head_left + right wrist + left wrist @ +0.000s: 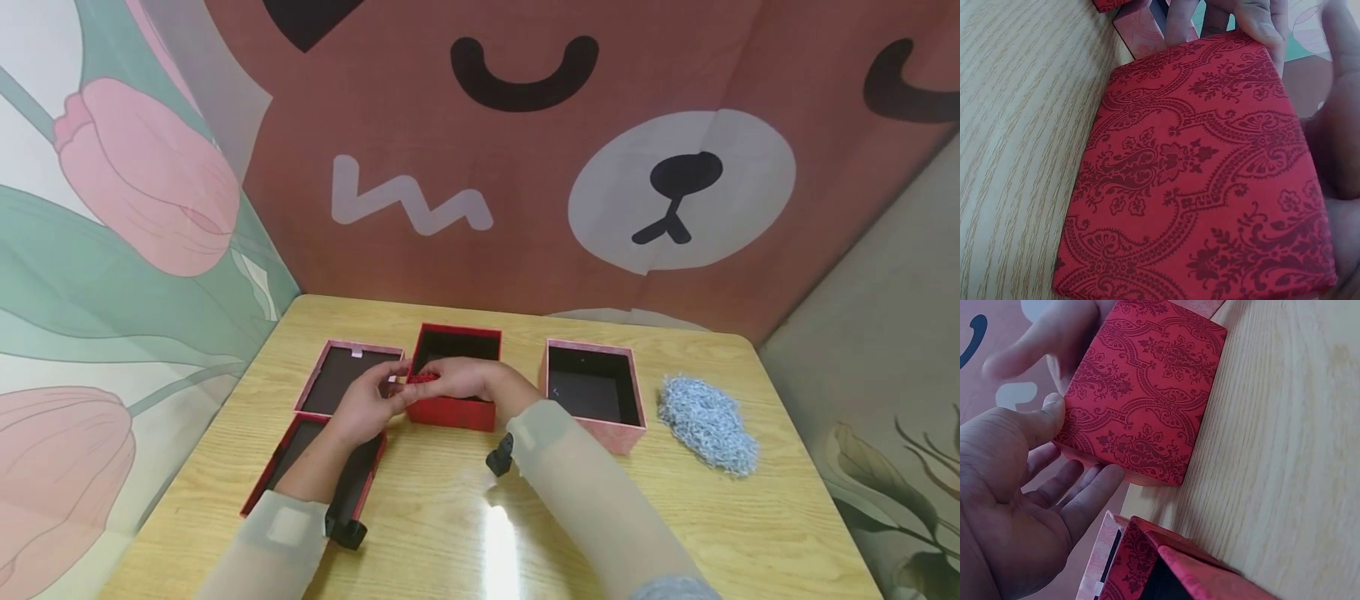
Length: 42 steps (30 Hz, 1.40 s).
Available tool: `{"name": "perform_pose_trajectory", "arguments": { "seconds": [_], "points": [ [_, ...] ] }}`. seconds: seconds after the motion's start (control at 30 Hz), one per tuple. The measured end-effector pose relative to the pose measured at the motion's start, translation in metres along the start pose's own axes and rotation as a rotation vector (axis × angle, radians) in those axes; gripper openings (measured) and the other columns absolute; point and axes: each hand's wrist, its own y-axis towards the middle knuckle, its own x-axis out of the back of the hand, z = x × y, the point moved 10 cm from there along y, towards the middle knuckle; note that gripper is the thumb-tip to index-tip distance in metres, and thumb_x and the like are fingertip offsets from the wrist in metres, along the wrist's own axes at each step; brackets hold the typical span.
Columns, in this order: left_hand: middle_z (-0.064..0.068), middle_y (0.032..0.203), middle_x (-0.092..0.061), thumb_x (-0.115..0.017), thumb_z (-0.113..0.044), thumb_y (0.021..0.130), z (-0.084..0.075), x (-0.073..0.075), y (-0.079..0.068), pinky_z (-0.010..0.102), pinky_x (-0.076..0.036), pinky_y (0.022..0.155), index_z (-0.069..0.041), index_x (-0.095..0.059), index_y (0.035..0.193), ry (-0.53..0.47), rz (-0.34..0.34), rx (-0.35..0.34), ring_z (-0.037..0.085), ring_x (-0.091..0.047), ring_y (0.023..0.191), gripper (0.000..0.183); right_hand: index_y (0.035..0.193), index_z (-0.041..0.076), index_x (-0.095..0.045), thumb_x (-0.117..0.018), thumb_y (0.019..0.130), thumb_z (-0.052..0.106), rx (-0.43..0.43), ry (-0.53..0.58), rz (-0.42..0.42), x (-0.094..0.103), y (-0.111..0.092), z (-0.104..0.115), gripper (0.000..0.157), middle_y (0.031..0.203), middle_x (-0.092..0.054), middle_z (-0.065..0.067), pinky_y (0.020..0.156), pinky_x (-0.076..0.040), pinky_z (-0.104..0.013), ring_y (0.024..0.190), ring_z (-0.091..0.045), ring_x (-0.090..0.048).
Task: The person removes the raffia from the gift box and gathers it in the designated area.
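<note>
A deep red box (452, 414) with a dark damask pattern stands open side up on the wooden table. At its front left corner is my left hand (369, 403), thumb against the edge and fingers along the left side wall; in the left wrist view the box front (1141, 394) sits between thumb and fingers. My right hand (467, 378) reaches over the box opening with its thumb stretched out, blurred in the left wrist view. A tuft of red shredded paper (423, 377) shows beside its fingers. The other right fingers are hidden by the box, so I cannot tell their grip.
To the left lie a pink-rimmed lid (306, 392) and a red-rimmed lid (259, 492), dark insides up, partly beneath my left arm. An open pink box (611, 435) stands on the right, with a pile of pale blue shredded paper (708, 425) beyond it.
</note>
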Motion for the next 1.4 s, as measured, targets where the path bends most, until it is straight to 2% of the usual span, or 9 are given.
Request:
{"name": "perform_pose_trajectory", "arguments": {
  "seconds": [0.17,0.37,0.53,0.93,1.2,1.4],
  "points": [
    [0.007,0.143,-0.058,-0.079,-0.035,0.093,0.001,-0.001,0.001,0.041,-0.061,0.090,-0.023,-0.056,0.148,-0.002,0.002,0.003,0.031,-0.062,0.121,0.061,0.139,0.011,-0.056,-0.089,0.079,0.047,0.040,-0.048,0.026,-0.001,-0.001,0.001,0.078,0.123,-0.066,0.001,0.102,-0.051,-0.038,0.113,-0.017,-0.060],
    [0.007,0.145,-0.058,-0.080,-0.035,0.092,0.000,-0.004,0.002,0.041,-0.062,0.088,-0.022,-0.055,0.148,-0.033,0.015,0.007,0.033,-0.062,0.122,0.062,0.136,0.013,-0.054,-0.097,0.071,0.030,0.077,-0.037,0.029,0.000,-0.005,0.005,0.080,0.120,-0.069,-0.004,0.096,-0.054,-0.033,0.107,-0.018,-0.065],
    [0.005,0.142,-0.059,-0.081,-0.034,0.092,-0.001,-0.004,0.002,0.040,-0.062,0.086,-0.023,-0.056,0.147,-0.044,0.017,0.016,0.032,-0.062,0.121,0.061,0.137,0.015,-0.054,-0.098,0.070,0.025,0.095,-0.025,-0.007,0.004,-0.007,0.007,0.080,0.118,-0.069,-0.001,0.097,-0.053,-0.034,0.106,-0.018,-0.065],
    [0.006,0.142,-0.057,-0.080,-0.030,0.093,0.000,-0.003,0.001,0.040,-0.062,0.089,-0.023,-0.053,0.149,-0.094,0.047,0.035,0.032,-0.061,0.122,0.063,0.125,0.021,-0.065,-0.097,0.074,0.023,0.170,0.016,-0.110,0.014,-0.007,0.014,0.060,0.109,-0.072,0.004,0.091,-0.056,-0.031,0.101,-0.016,-0.067],
    [0.009,0.146,-0.056,-0.081,-0.034,0.092,0.005,-0.004,0.003,0.041,-0.060,0.092,-0.021,-0.051,0.151,-0.099,0.062,0.043,0.033,-0.060,0.127,0.067,0.122,0.019,-0.067,-0.095,0.076,0.015,0.187,0.082,-0.142,0.018,-0.009,0.018,0.054,0.110,-0.071,0.002,0.089,-0.058,-0.031,0.102,-0.017,-0.067],
    [0.011,0.147,-0.055,-0.080,-0.033,0.093,0.005,-0.004,0.001,0.042,-0.060,0.093,-0.019,-0.050,0.151,-0.109,0.074,0.037,0.035,-0.059,0.127,0.067,0.121,0.019,-0.068,-0.095,0.076,0.017,0.191,0.123,-0.156,0.020,-0.010,0.017,0.052,0.111,-0.071,0.000,0.087,-0.059,-0.033,0.102,-0.020,-0.067]
  ]
}}
